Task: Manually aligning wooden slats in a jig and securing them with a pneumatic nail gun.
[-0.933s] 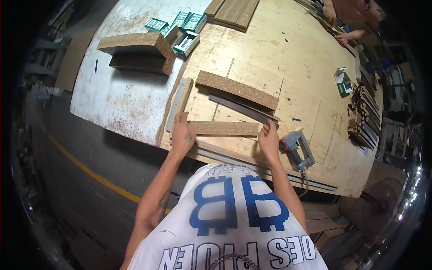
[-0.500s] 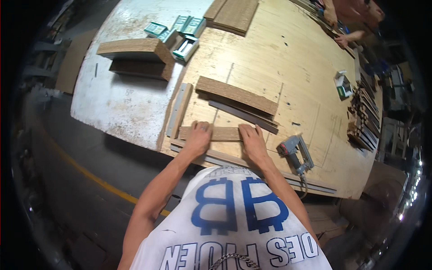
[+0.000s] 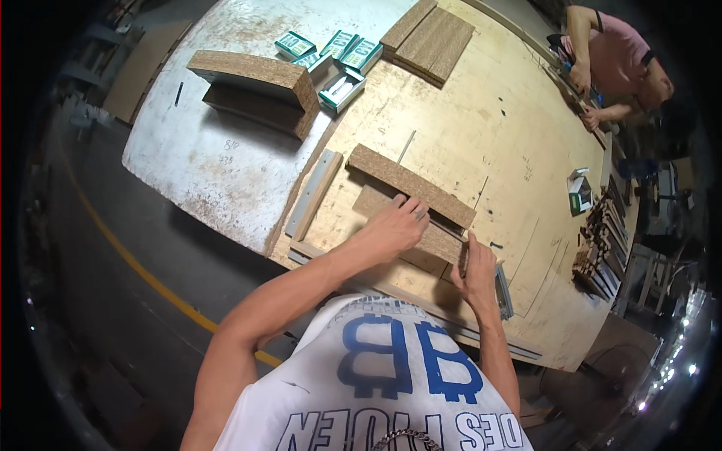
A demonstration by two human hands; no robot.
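A flat chipboard strip lies slantwise across the plywood-topped table in front of me. My left hand has its fingers bent over the middle of the strip. At the strip's right end, my right hand grips it between thumb and fingers. Just beyond it stands a longer, thicker chipboard piece, with a dark gap along its near side. The dark narrow strip that lay there is mostly hidden. A nail gun sits to the right, partly covered by my right hand and wrist.
A wooden corner guide edges the work area at left. Left of it lie thick chipboard pieces and green-white boxes. Flat boards are stacked at the back. Bundled strips lie right; a person works at the far right.
Both hands have moved away from the near guide toward the thick chipboard piece, bringing the chipboard strip along, now slanted. My view has shifted, showing more of the other person.
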